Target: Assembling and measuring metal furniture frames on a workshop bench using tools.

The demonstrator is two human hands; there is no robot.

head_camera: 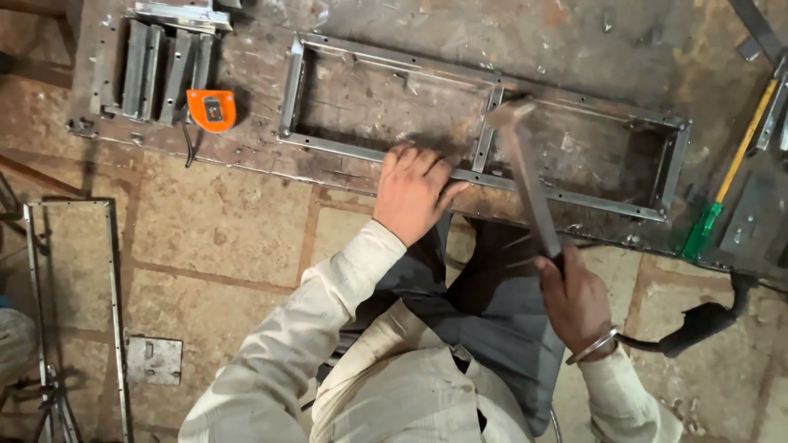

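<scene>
A long rectangular metal frame [386, 153] with a middle cross-bar lies on a steel work plate [574, 49]. My left hand [413, 191] rests flat on the frame's near rail, just left of the cross-bar. My right hand [574, 297] grips the handle of a hammer [525, 176]. The hammer's head hovers blurred over the top of the cross-bar [486, 131].
An orange tape measure [212, 109] and several short metal channel pieces [152, 70] lie at the plate's left end. A yellow-and-green handled tool [726, 184] lies at the right. A black welding holder [698, 324] rests on the tiled floor. Another thin frame [115, 312] and a small plate [154, 360] lie at lower left.
</scene>
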